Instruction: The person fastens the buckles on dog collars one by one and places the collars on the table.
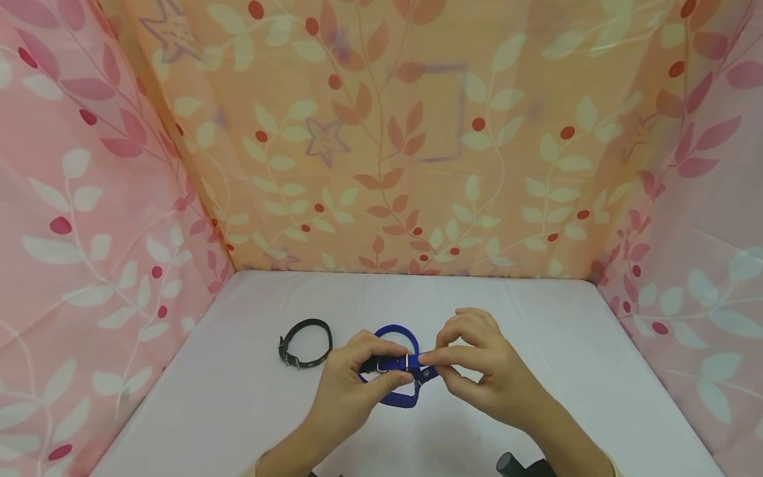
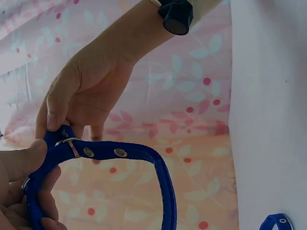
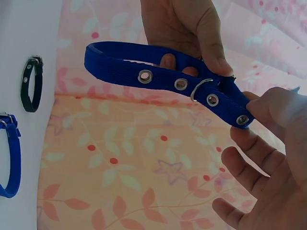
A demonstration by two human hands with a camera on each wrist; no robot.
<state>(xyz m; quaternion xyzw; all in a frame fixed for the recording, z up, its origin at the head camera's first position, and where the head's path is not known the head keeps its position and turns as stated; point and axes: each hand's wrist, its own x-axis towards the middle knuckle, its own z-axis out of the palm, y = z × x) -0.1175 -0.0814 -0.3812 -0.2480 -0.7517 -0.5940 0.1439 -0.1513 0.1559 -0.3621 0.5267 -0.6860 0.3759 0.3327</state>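
Both hands hold a blue buckle collar [image 1: 390, 363] above the table. It has metal-ringed holes along its strap, and the strap passes through a metal loop. My left hand [image 1: 352, 381] pinches it by the buckle part, thumb on the near side. With thumb and index finger, my right hand [image 1: 495, 371] pinches the collar's holed end; in the right wrist view its other fingers [image 3: 244, 170] stand apart from the strap. The rest of the held collar [image 2: 165, 191] forms a loop below the hands. Fingers partly hide the buckle.
A second blue collar [image 3: 15, 158] lies on the white table [image 1: 238, 397]. A black collar [image 1: 310, 363] rests left of the hands, closed in a ring. Patterned pink and orange cloth walls [image 1: 381, 165] stand round the back and sides. A dark wrist device [image 1: 524, 467] shows beside the right forearm.
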